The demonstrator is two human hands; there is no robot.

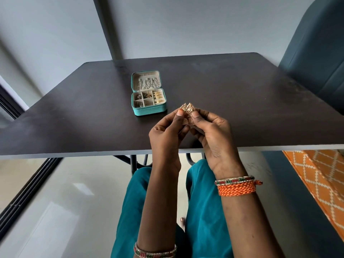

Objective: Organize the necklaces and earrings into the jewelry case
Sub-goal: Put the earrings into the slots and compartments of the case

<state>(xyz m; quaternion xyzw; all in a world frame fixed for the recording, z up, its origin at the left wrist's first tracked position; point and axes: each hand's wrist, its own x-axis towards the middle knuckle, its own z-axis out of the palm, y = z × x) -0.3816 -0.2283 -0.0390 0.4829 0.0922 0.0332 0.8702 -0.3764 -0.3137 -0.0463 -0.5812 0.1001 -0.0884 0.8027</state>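
Pair of gold filigree earrings [187, 108], leaf-shaped tops with small bell drops, pinched between thumbs and fingers of left hand [166, 135] and right hand [214, 135] above dark table [242, 101]. Lower bells half hidden behind fingers. At 10 o'clock from earrings, open teal jewelry case [149, 93]: chains hung in lid, gold pieces in right-hand compartments; small items in other compartments too tiny to identify

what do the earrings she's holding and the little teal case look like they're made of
Earrings: likely gold-toned metal, judging by the shiny openwork filigree; real gold or plating cannot be told. Both the left hand and right hand pinch them.
Jewelry case: outside looks like teal faux leather with a faint grain; the inside seems a pale, soft fabric lining.
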